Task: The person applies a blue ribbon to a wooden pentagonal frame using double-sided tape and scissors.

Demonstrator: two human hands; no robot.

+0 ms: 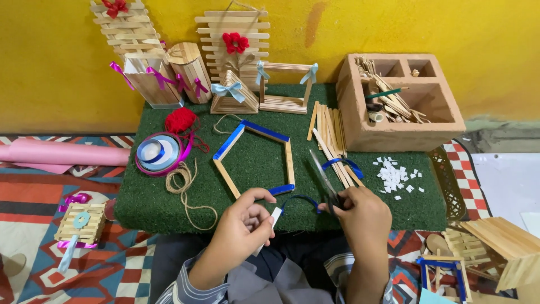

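Left hand (243,224) pinched a small white strip (274,219), thumb and fingers closed on it, at the near edge of the green turf mat (169,202). The strip was flat and pale, likely a paper-backed tape piece; its lower part was hidden behind the fingers, so its full length was unclear. Its long axis ran roughly upright in the view, tilted slightly right, top end poking out beside the fingertips. A blue ribbon (301,199) arced from just beside the strip's top toward the right hand (363,217). The right hand was closed around the handles of the scissors (323,174), whose blades were parted a little, tips pointing up-left over the mat, long axis diagonal. Just past both hands lay a five-sided popsicle-stick frame (256,160), partly wrapped in blue. Loose sticks (332,135) and white paper bits (395,176) lay to the right, ribbon spools (160,152) and twine (185,186) to the left.
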